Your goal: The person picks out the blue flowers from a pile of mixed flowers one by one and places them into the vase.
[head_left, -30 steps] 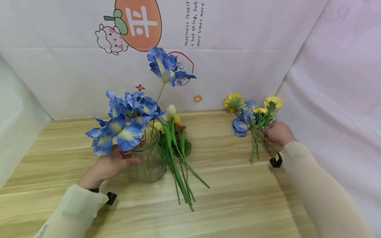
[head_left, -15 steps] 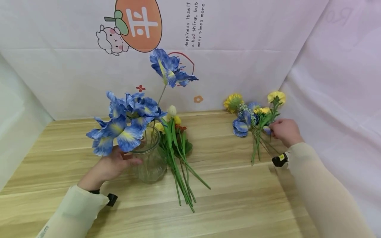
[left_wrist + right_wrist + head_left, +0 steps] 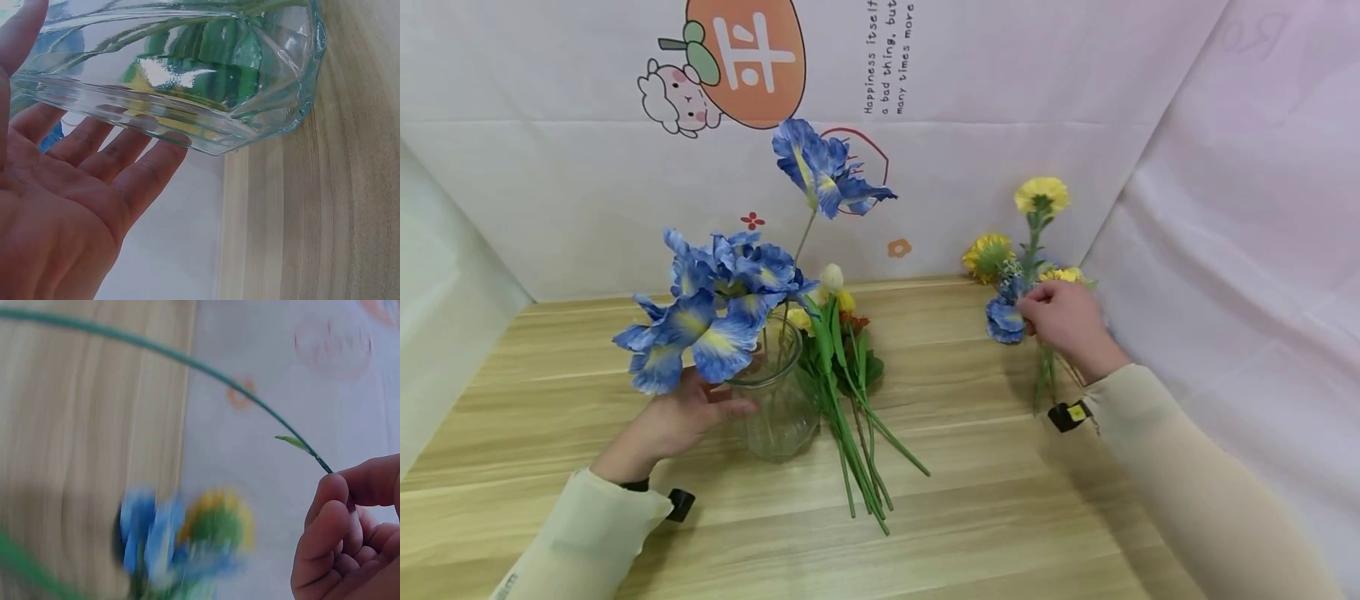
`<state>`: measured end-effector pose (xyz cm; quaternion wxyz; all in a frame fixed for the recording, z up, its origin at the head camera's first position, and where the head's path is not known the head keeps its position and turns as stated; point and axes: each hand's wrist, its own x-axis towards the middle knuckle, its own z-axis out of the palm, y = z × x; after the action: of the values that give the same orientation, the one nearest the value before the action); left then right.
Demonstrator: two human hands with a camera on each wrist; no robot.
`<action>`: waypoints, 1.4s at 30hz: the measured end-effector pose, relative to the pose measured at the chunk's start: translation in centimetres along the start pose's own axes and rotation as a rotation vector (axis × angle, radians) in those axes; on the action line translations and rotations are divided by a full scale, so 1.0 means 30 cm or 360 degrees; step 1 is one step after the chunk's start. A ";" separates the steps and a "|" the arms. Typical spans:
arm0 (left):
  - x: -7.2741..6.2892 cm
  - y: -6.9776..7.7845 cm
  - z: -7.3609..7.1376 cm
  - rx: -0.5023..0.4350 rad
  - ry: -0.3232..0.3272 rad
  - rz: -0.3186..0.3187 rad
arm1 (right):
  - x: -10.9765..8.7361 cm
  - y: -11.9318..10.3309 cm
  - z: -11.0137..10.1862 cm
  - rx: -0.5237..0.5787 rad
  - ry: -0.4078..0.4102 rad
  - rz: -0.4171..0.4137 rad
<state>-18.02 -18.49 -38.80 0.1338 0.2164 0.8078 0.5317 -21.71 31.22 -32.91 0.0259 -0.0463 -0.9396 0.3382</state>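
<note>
While left hand point(image 3: 681, 417) loosely cups vase point(image 3: 782, 427), right hand point(image 3: 1070, 323) pinches yellow flower point(image 3: 1042, 195). Flower has risen, apparently singled out.

On the table point(image 3: 962, 533), tulips point(image 3: 824, 337) lie between a vase point(image 3: 782, 425) of irises point(image 3: 730, 304), left, and loose flowers point(image 3: 1006, 318), right.

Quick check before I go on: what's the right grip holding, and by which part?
A yellow flower, pinched between the right grip's thumb and fingers, partway along its stem, below the bloom.
</note>
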 end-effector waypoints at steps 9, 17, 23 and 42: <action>0.004 -0.001 0.004 0.0095 0.0060 0.0086 | -0.075 -0.179 0.248 0.0123 -0.0323 -0.0211; 0.014 -0.008 0.001 -0.0095 0.0009 0.0207 | -0.131 -0.276 0.443 0.0245 -0.0601 -0.0269; 0.017 -0.008 0.001 -0.0080 0.0006 0.0209 | -0.122 -0.295 0.547 0.0299 -0.0698 -0.0200; 0.006 -0.009 0.003 -0.0056 0.0008 0.0146 | -0.119 -0.274 0.572 0.0053 -0.0582 -0.0373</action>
<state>-18.20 -18.44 -39.09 0.1110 0.2493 0.7879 0.5520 -20.10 13.70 -40.94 -0.1050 0.1257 -0.9219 0.3512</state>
